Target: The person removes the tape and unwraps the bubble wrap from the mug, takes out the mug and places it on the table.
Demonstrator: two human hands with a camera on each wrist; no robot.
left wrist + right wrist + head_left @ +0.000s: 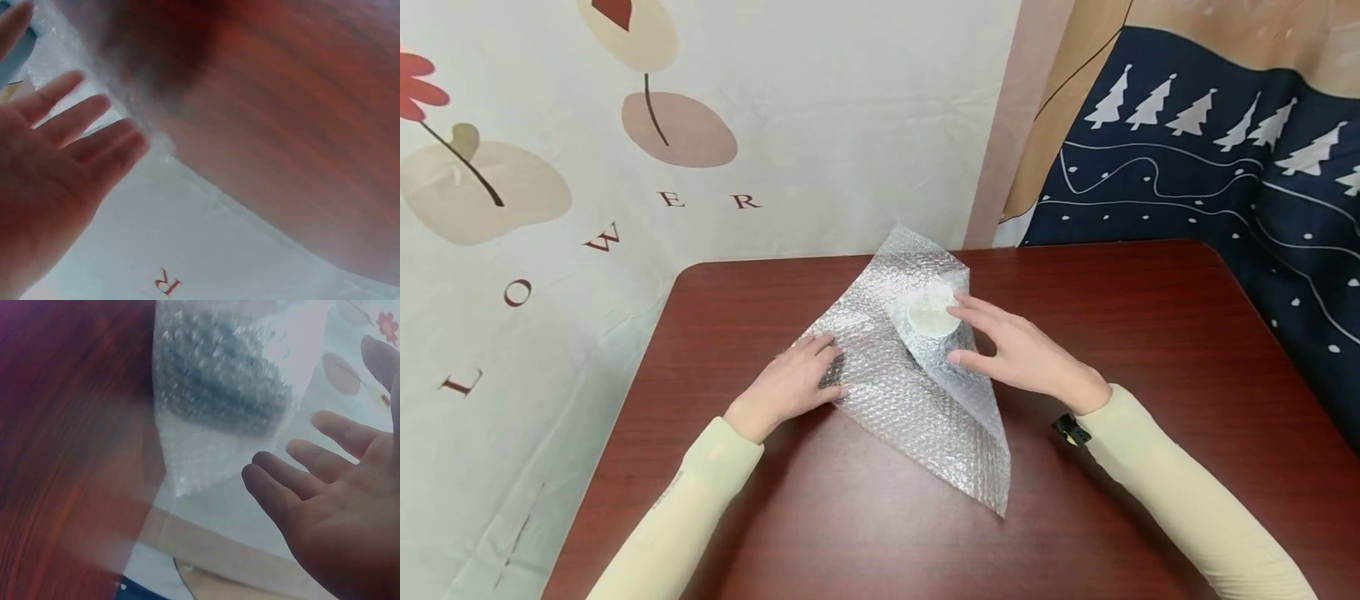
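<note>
A sheet of bubble wrap [880,350] lies on the table at an angle, its right side folded up around an object with a pale round top [934,310]. In the right wrist view a dark shape shows through the bubble wrap [219,381]. My left hand [793,379] rests on the sheet's left edge, fingers spread; in the left wrist view the hand [56,162] has relaxed fingers beside the wrap. My right hand [1026,350] is at the right of the round top, fingertips at its edge, fingers extended. Its palm [337,500] shows in the right wrist view, holding nothing.
The dark red table [850,533] has its back edge against a pale printed cloth [850,125]. A navy cloth with white trees [1195,175] hangs at the right. A small black item [1071,430] is at the right wrist.
</note>
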